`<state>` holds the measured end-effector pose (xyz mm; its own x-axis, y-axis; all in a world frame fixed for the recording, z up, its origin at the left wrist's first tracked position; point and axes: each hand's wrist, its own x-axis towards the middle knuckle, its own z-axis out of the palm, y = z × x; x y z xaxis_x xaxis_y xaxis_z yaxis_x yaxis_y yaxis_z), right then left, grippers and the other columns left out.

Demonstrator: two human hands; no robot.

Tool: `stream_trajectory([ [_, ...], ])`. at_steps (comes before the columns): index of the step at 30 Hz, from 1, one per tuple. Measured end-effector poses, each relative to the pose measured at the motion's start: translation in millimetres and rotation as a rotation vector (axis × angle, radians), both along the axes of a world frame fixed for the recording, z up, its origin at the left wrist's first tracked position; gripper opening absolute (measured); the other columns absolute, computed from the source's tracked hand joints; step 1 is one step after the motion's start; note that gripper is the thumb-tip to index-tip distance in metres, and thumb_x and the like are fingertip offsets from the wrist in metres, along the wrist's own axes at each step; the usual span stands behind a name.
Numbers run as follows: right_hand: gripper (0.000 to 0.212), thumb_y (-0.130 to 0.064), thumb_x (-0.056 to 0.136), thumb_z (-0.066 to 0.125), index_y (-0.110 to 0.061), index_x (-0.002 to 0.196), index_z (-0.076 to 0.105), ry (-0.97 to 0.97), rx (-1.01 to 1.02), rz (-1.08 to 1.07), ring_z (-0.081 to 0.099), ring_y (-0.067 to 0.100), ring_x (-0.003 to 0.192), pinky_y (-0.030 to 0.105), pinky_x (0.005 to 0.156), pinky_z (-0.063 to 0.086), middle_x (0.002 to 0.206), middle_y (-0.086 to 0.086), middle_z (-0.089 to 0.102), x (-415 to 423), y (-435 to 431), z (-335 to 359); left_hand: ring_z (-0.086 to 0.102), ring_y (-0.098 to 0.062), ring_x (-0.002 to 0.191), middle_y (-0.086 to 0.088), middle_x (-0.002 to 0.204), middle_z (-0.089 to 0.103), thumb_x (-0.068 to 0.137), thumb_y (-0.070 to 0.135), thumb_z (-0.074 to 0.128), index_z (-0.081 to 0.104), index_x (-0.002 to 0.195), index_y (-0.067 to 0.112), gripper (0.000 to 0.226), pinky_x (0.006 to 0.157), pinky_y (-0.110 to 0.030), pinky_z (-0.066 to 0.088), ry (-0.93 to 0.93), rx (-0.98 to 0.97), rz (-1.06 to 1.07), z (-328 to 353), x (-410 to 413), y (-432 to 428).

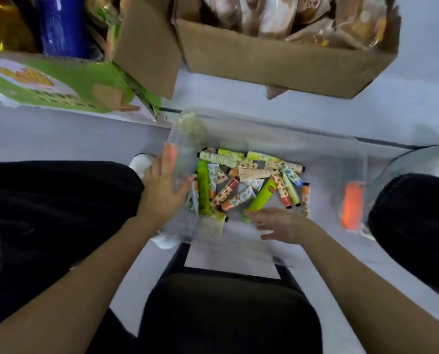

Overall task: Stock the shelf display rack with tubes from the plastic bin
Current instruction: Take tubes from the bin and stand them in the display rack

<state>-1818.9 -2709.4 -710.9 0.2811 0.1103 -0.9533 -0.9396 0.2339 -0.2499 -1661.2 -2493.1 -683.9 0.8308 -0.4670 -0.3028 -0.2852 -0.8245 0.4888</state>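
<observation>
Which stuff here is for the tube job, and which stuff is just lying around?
For the job: the clear plastic bin, the tubes in it, the left hand on the bin's wall, the right hand reaching in.

Just lying about: the cardboard box of snack bags, the green carton.

— What sort of place is this?
— A shop or its stockroom, I'd say.
— Why?
— Beyond the right hand a carton stands open, full of sealed bags. Beyond the left hand is a green printed box of more goods. Between the hands, a clear bin holds loose tubes in many prints.
</observation>
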Motion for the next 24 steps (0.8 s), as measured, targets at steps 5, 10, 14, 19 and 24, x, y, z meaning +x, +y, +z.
stream_trajectory([
  [5, 0.065, -0.036, 0.080, 0.069, -0.006, 0.133, 0.047, -0.014, 0.087, -0.034, 0.030, 0.022, 0.139, 0.038, 0.111, 0.030, 0.149, 0.002, 0.035, 28.8, 27.1, -31.2, 0.027, -0.017, 0.142, 0.005, 0.158, 0.020, 0.094, 0.034, 0.049, 0.015, 0.150, 0.032, 0.066, 0.107, -0.042, 0.038, -0.120, -0.185, -0.016, -13.8, -0.9, 8.8],
  [10, 0.059, -0.029, 0.078, 0.076, 0.000, 0.124, 0.050, 0.005, -0.250, -0.368, 0.051, 0.020, 0.103, 0.030, 0.081, 0.038, 0.120, 0.004, 0.054, 56.1, 48.5, -67.1, 0.040, -0.020, 0.135, 0.007, 0.152, 0.033, 0.093, 0.031, 0.052, 0.013, 0.143, 0.047, 0.066, 0.105, -0.046, 0.040, -0.098, -0.292, 0.095, -13.3, -3.7, 6.1],
  [14, 0.075, -0.032, 0.067, 0.084, 0.000, 0.123, 0.047, 0.000, -0.385, -0.675, 0.057, 0.024, 0.106, 0.031, 0.083, 0.043, 0.115, 0.009, 0.060, 69.1, 62.8, -90.6, 0.044, -0.015, 0.132, 0.007, 0.148, 0.041, 0.094, 0.038, 0.051, 0.015, 0.143, 0.048, 0.062, 0.106, -0.044, 0.040, -0.058, -0.329, 0.128, -16.7, -5.4, 9.1],
  [19, 0.057, -0.038, 0.056, 0.089, -0.018, 0.103, 0.064, -0.122, -0.129, -0.568, 0.066, 0.021, 0.093, 0.044, 0.092, 0.051, 0.103, 0.005, 0.071, 90.7, 84.0, -97.3, 0.043, -0.010, 0.131, 0.014, 0.148, 0.038, 0.093, 0.044, 0.048, 0.014, 0.143, 0.046, 0.060, 0.105, -0.031, 0.038, -0.047, -0.333, 0.125, -18.1, -5.6, 9.9],
  [24, 0.045, -0.025, 0.065, 0.087, -0.014, 0.102, 0.064, -0.191, -0.211, -0.455, 0.066, 0.023, 0.095, 0.039, 0.086, 0.054, 0.101, 0.004, 0.070, 109.8, 100.8, -98.8, 0.042, -0.008, 0.131, 0.016, 0.147, 0.037, 0.093, 0.050, 0.046, 0.015, 0.143, 0.046, 0.059, 0.103, -0.022, 0.038, -0.021, -0.348, 0.141, -18.4, -5.8, 10.2],
])
